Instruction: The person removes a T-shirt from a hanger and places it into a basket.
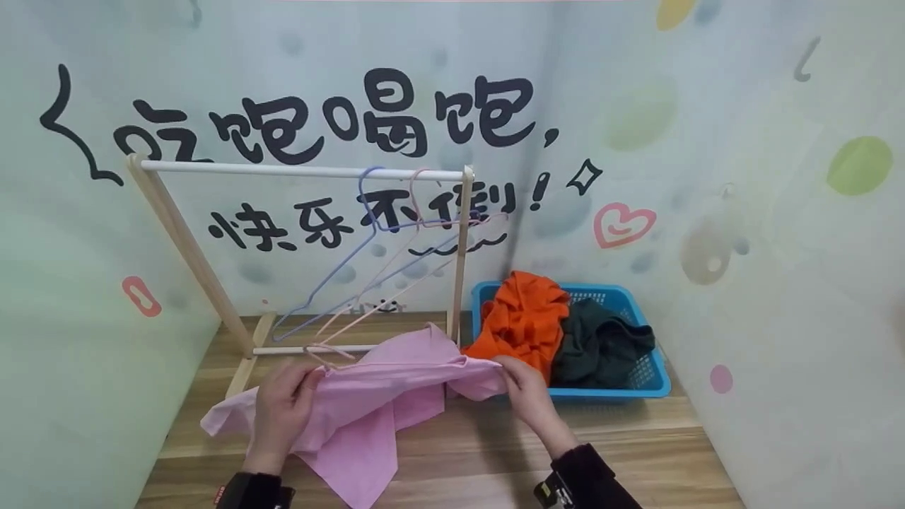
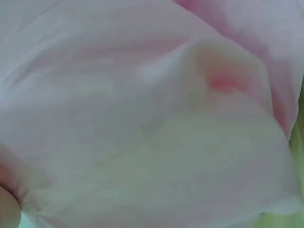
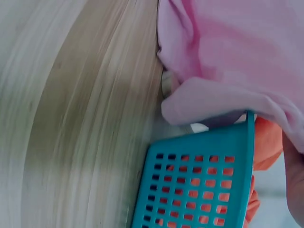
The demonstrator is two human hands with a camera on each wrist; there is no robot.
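A pink garment (image 1: pixel 360 417) is stretched between my two hands above the wooden surface, its lower folds hanging down. My left hand (image 1: pixel 283 406) pinches its upper edge at the left, thumb on top. At the other end, my right hand (image 1: pixel 527 392) pinches the edge between thumb and fingers, close to the basket. A thin pink hanger (image 1: pixel 329 350) lies along the garment's top edge, its hook towards the left hand and part of it hidden by cloth. Pink cloth fills most of the left wrist view, with a fingertip (image 2: pixel 8 209) at its lower left.
Behind the garment stands a rack with a white rail (image 1: pixel 283 170) and wooden posts. A blue hanger (image 1: pixel 336 265) and another pink hanger (image 1: pixel 382 272) hang from it. At the right, a blue basket (image 1: pixel 657 375) holds an orange garment (image 1: pixel 527 318) and a dark green garment (image 1: pixel 597 346).
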